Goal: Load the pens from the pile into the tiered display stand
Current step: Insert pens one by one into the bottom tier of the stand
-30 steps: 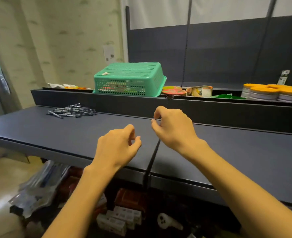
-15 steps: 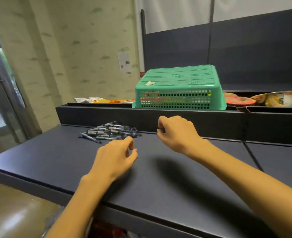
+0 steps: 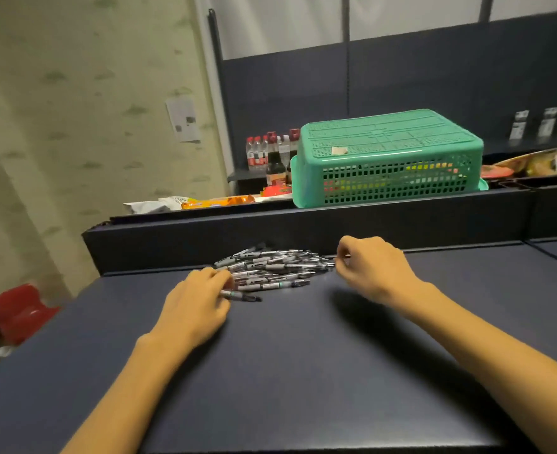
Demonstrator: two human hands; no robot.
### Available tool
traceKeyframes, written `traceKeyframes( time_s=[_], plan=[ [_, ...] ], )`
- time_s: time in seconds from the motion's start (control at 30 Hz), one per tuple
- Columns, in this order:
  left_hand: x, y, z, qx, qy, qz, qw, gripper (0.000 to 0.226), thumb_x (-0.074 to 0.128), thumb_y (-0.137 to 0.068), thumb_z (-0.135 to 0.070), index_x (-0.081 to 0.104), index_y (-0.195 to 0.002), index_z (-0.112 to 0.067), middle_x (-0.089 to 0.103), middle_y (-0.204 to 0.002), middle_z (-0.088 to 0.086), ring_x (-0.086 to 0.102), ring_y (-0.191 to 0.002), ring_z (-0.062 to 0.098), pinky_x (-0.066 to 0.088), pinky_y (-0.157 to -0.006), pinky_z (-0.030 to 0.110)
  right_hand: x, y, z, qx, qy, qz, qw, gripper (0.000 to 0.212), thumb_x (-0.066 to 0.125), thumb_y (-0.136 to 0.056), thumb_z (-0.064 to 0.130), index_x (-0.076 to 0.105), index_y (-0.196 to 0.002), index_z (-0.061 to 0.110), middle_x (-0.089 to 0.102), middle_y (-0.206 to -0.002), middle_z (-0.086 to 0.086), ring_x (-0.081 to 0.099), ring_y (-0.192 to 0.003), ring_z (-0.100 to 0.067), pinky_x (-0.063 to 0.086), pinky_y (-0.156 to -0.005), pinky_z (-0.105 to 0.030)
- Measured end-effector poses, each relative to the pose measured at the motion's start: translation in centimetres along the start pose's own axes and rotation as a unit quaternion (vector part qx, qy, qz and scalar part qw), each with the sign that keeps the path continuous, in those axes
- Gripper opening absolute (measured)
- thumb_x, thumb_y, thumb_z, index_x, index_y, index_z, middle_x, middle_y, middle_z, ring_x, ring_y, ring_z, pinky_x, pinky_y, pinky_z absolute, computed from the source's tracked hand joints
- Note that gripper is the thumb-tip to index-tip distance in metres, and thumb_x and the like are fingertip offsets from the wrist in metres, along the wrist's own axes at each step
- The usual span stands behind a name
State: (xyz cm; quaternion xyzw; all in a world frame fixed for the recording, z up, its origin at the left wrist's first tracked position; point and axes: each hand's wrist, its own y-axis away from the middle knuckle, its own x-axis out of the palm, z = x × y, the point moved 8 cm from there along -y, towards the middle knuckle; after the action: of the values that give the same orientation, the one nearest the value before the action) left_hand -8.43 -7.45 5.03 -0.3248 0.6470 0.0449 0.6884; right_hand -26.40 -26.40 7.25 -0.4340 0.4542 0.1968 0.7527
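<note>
Head view: we rest left hand point(image 3: 196, 308) on pens point(image 3: 270, 268); right hand point(image 3: 373, 267) clenched, empty; a loose grip could scatter them.

Both forearms are bare to the frame's edge: no sleeves, watch or rings.

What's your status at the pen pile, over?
Left hand at the near-left edge of the pen pile, fingers on pens. Right hand at the pile's right end, grip unclear. No display stand in view. Nothing in the way.
</note>
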Motion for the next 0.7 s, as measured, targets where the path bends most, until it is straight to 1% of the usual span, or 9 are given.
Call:
traceKeyframes(
  time_s=[0.1, 0.17, 0.23, 0.27, 0.33, 0.43, 0.5, 0.6, 0.7],
  plan=[
    [1.1, -1.0, 2.2, 0.061, 0.002, 0.0, 0.998, 0.037, 0.056, -0.085, -0.015, 0.058, -0.121, -0.024, 0.056, -0.122, -0.001, 0.052, -0.11, 0.027, 0.047, -0.084, 0.04, 1.5, 0.9, -0.1, 0.065, -0.044, -0.019, 0.997, 0.017, 0.052, -0.093, 0.036, 0.059, -0.099, 0.022, 0.07, -0.094, 0.002, 0.061, -0.093, -0.027, 0.043, -0.065, -0.031],
    [1.7, -1.5, 3.0, 0.095, 0.004, -0.006, 0.995, 0.039, 0.058, -0.087, -0.016, 0.058, -0.125, -0.023, 0.056, -0.124, 0.0, 0.053, -0.111, 0.029, 0.048, -0.083, 0.042, 2.1, 1.5, -0.3, 0.088, -0.046, -0.034, 0.995, 0.016, 0.053, -0.092, 0.037, 0.06, -0.097, 0.023, 0.07, -0.091, 0.004, 0.062, -0.093, -0.026, 0.046, -0.066, -0.032],
    [2.3, -1.9, 3.5, 0.113, -0.002, -0.006, 0.994, 0.037, 0.06, -0.089, -0.02, 0.058, -0.126, -0.022, 0.056, -0.125, 0.001, 0.055, -0.109, 0.029, 0.048, -0.08, 0.041, 2.3, 1.8, -0.6, 0.105, -0.032, -0.046, 0.993, 0.016, 0.053, -0.093, 0.037, 0.06, -0.096, 0.022, 0.07, -0.091, 0.003, 0.061, -0.093, -0.027, 0.045, -0.065, -0.032],
    [2.4, -2.1, 3.7, 0.12, -0.001, -0.015, 0.993, 0.036, 0.063, -0.088, -0.021, 0.061, -0.123, -0.021, 0.058, -0.122, 0.002, 0.057, -0.105, 0.03, 0.048, -0.077, 0.041, 2.3, 1.9, -0.8, 0.111, -0.027, -0.052, 0.992, 0.016, 0.053, -0.093, 0.036, 0.06, -0.096, 0.021, 0.07, -0.09, 0.002, 0.062, -0.092, -0.027, 0.044, -0.064, -0.031],
    [2.4, -2.3, 3.8, 0.127, 0.014, -0.037, 0.991, 0.03, 0.073, -0.08, -0.019, 0.068, -0.11, -0.019, 0.063, -0.108, 0.005, 0.06, -0.091, 0.032, 0.049, -0.068, 0.041, 2.5, 2.1, -1.3, 0.124, -0.014, -0.056, 0.991, 0.016, 0.054, -0.093, 0.034, 0.06, -0.095, 0.02, 0.07, -0.09, 0.001, 0.063, -0.091, -0.029, 0.044, -0.064, -0.031],
    [2.3, -2.4, 3.8, 0.127, 0.034, -0.057, 0.99, 0.018, 0.078, -0.075, -0.017, 0.071, -0.092, -0.019, 0.064, -0.096, 0.005, 0.061, -0.083, 0.032, 0.047, -0.066, 0.039, 2.6, 2.6, -2.0, 0.137, -0.005, -0.06, 0.989, 0.014, 0.056, -0.092, 0.032, 0.061, -0.094, 0.019, 0.07, -0.089, 0.001, 0.064, -0.089, -0.03, 0.043, -0.062, -0.03],
    [2.3, -2.4, 3.9, 0.126, 0.048, -0.063, 0.989, 0.015, 0.077, -0.076, -0.019, 0.07, -0.089, -0.019, 0.063, -0.097, 0.004, 0.06, -0.084, 0.031, 0.045, -0.068, 0.039, 2.4, 2.8, -2.2, 0.142, -0.005, -0.068, 0.988, 0.014, 0.057, -0.091, 0.031, 0.062, -0.092, 0.018, 0.07, -0.086, 0.002, 0.063, -0.087, -0.03, 0.041, -0.061, -0.03],
    [2.0, -2.1, 4.0, 0.118, 0.069, -0.062, 0.989, 0.012, 0.071, -0.083, -0.024, 0.068, -0.094, -0.022, 0.06, -0.105, 0.001, 0.058, -0.095, 0.028, 0.043, -0.077, 0.038, 2.2, 3.1, -2.2, 0.146, -0.015, -0.077, 0.986, 0.014, 0.058, -0.091, 0.031, 0.062, -0.09, 0.018, 0.064, -0.077, 0.006, 0.062, -0.082, -0.029, 0.043, -0.061, -0.031],
    [1.6, -1.4, 3.2, 0.12, 0.108, -0.064, 0.985, 0.012, 0.068, -0.085, -0.028, 0.067, -0.096, -0.024, 0.057, -0.11, -0.001, 0.056, -0.1, 0.026, 0.041, -0.081, 0.037, 2.2, 3.5, -2.4, 0.156, -0.026, -0.075, 0.985, 0.014, 0.059, -0.091, 0.03, 0.063, -0.088, 0.017, 0.059, -0.073, 0.008, 0.061, -0.081, -0.029, 0.042, -0.062, -0.03]
  ],
)
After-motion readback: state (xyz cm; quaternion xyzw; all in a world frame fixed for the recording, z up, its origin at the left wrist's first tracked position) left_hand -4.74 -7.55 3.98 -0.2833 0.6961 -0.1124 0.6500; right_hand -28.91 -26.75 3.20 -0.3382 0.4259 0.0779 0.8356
